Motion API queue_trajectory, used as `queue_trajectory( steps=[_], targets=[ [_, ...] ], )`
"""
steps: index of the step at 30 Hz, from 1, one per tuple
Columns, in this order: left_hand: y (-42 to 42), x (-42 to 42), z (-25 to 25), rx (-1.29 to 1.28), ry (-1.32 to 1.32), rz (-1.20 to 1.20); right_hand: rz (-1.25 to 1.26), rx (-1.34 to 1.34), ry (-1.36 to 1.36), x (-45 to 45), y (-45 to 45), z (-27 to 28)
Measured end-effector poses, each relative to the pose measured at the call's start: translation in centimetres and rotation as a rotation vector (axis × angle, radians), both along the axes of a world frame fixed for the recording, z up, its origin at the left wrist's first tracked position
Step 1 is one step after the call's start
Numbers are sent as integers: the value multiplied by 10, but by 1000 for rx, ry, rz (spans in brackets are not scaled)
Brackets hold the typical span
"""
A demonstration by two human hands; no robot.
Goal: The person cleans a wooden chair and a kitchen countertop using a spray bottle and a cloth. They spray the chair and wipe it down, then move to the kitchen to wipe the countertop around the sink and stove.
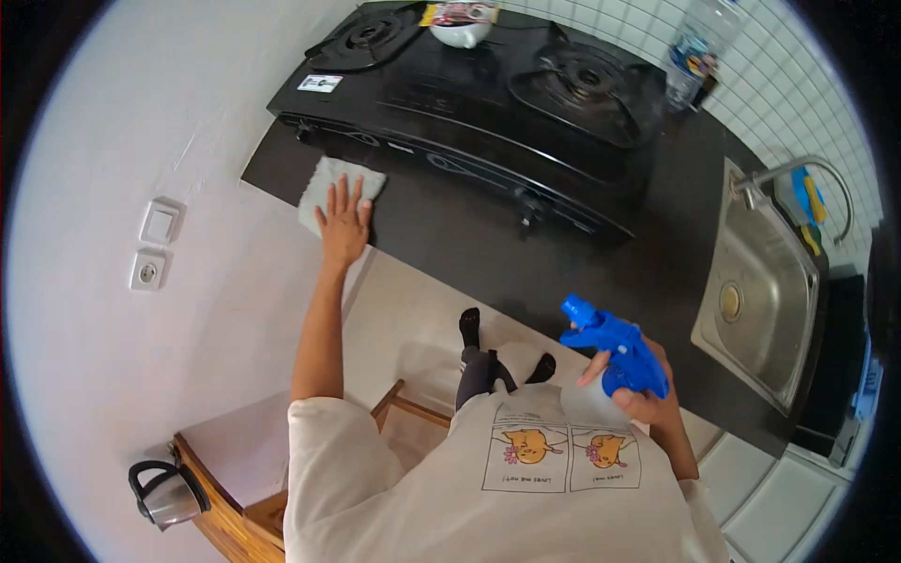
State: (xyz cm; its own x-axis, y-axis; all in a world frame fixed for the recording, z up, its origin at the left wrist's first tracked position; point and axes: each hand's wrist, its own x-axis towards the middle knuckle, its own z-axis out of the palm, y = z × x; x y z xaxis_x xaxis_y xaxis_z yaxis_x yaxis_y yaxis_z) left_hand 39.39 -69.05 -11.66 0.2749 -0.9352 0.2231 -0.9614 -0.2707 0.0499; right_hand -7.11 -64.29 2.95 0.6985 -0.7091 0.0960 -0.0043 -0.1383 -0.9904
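Note:
My left hand (pixel 343 229) lies flat with its fingers spread on a pale, fluffy cleaning cloth (pixel 314 197). The cloth covers the left end of the dark countertop (pixel 436 225), by its front edge. In my right hand (pixel 642 407) is a spray bottle (pixel 626 355) with a blue trigger head and a whitish body, held in front of my shirt. Its nozzle points up and left, towards the counter. Behind the cloth stands a black two-burner gas stove (pixel 464 105), with a control knob (pixel 528 204) at its front.
A white cup (pixel 461 34) with a packet (pixel 459 13) on top sits on the stove. At right are a clear plastic bottle (pixel 693 60), a steel sink (pixel 760 281) and its curved faucet (pixel 795 165). An electric kettle (pixel 169 492) stands on wooden furniture (pixel 229 521) at lower left.

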Motion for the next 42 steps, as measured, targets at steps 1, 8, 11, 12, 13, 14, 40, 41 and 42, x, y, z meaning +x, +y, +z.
queue_trajectory(
  steps=[1, 8, 11, 12, 13, 14, 40, 41, 42],
  targets=[
    [4, -32, 5, 8, 3, -36, -8, 13, 15, -18, 4, -1],
    [73, -267, 29, 48, 84, -498, -200, 7, -99, -102, 45, -6],
    [97, -355, 45, 179, 153, -794, -317, 73, -164, -128, 55, -1],
    [92, -370, 44, 154, 176, -845, -344, 92, -188, -135, 58, 0],
    [84, -382, 43, 129, 199, -900, -367, 94, -206, -140, 60, 3],
    [74, -392, 43, 104, 222, -957, -394, 89, -222, -145, 62, 5],
    [-167, -504, 0, 14, 0, -721, -919, 171, -71, -239, 103, -4],
    [-141, -495, 3, 2, -7, -717, -869, 165, -76, -249, 106, -8],
    [-116, -488, 5, -37, -28, -703, -824, 156, -75, -259, 109, -9]
  ],
)
